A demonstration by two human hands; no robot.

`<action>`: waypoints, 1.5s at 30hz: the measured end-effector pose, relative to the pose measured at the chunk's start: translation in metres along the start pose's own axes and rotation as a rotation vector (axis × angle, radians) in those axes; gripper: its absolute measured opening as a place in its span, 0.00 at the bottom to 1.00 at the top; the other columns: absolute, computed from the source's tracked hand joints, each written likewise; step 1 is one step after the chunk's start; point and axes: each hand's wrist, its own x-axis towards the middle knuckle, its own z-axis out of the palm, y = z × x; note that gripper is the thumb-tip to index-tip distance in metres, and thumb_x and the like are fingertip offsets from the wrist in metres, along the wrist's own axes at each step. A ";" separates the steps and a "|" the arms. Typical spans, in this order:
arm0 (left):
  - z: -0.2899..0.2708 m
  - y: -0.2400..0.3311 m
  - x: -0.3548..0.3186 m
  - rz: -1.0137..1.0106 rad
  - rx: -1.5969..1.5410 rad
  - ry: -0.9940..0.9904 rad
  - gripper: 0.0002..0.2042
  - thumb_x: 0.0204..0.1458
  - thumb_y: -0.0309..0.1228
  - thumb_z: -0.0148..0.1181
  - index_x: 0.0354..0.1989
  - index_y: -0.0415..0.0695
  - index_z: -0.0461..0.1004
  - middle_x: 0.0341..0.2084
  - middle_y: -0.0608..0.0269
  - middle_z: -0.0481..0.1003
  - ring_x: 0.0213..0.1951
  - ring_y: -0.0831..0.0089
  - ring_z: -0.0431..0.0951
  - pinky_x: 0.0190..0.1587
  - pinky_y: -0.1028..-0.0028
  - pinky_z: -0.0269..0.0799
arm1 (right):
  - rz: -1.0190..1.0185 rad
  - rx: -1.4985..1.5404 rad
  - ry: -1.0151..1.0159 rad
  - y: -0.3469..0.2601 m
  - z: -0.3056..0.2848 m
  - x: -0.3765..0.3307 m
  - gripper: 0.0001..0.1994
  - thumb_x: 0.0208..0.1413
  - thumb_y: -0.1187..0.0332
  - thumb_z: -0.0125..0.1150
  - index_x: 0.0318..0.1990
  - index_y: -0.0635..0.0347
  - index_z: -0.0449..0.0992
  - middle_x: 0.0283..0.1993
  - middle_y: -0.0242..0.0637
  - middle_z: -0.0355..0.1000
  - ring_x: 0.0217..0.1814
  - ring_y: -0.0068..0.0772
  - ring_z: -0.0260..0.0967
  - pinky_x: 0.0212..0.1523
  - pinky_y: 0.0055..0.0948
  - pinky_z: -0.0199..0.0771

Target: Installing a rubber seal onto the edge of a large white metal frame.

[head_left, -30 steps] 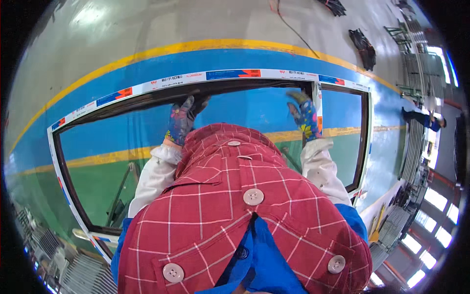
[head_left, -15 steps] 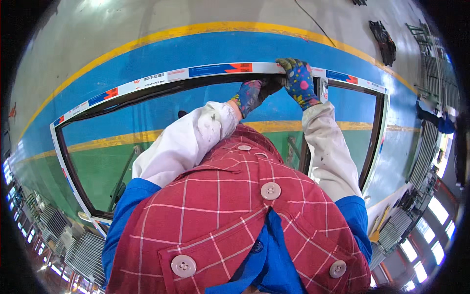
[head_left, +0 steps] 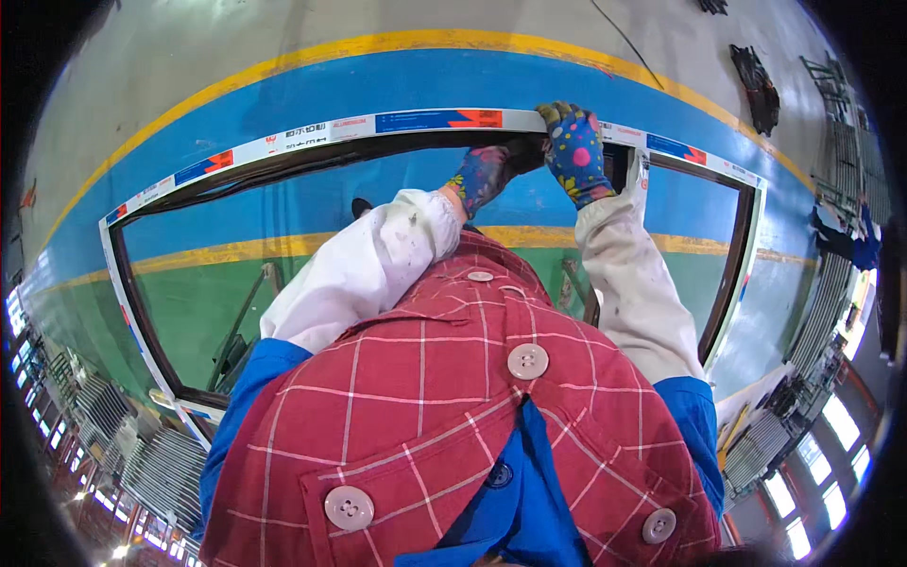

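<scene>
A large window frame (head_left: pixel 430 121) with dark inner edges and printed white protective film surrounds me at waist height. My right hand (head_left: pixel 576 156), in a blue glove with colourful dots, hooks over the far bar with its fingers closed on top. Under the same bar, my left hand (head_left: pixel 484 180) wears a similar patterned glove. Its dark fingers are bunched near the bar's inner side, close to my right hand. What they hold, if anything, is lost in shadow. A dark upright bar (head_left: pixel 618 168) meets the far bar just right of my right hand.
Below the frame, the floor has a blue band (head_left: pixel 312 94), yellow lines and a green area (head_left: pixel 189 326). A dark bundle (head_left: pixel 756 90) lies far right. Stacked metal profiles (head_left: pixel 162 472) stand at lower left, and a person (head_left: pixel 850 248) is at the right edge.
The frame sits slightly farther right and higher in view. Along the far bar, my right hand is a little farther left relative to the printed film. Both hands stay at the bar.
</scene>
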 end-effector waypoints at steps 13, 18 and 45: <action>-0.061 0.072 -0.059 -0.110 -0.365 0.398 0.13 0.52 0.26 0.53 0.45 0.34 0.69 0.39 0.48 0.73 0.41 0.59 0.76 0.44 0.63 0.75 | -0.087 0.036 0.048 -0.049 0.016 0.024 0.18 0.42 0.69 0.56 0.44 0.53 0.71 0.44 0.38 0.69 0.46 0.39 0.65 0.46 0.39 0.61; -0.053 0.079 -0.060 -0.074 -0.316 0.361 0.17 0.53 0.32 0.53 0.47 0.34 0.68 0.42 0.48 0.72 0.44 0.57 0.74 0.48 0.59 0.71 | -0.065 0.040 0.054 -0.049 0.022 0.022 0.19 0.38 0.71 0.56 0.43 0.55 0.71 0.41 0.39 0.70 0.45 0.41 0.66 0.44 0.37 0.62; -0.147 0.136 -0.134 -0.058 -0.459 0.451 0.15 0.53 0.27 0.50 0.48 0.32 0.67 0.43 0.43 0.71 0.45 0.52 0.73 0.50 0.57 0.70 | -0.050 0.057 0.001 -0.121 0.020 0.053 0.24 0.38 0.65 0.59 0.48 0.53 0.69 0.43 0.37 0.68 0.46 0.39 0.64 0.48 0.40 0.60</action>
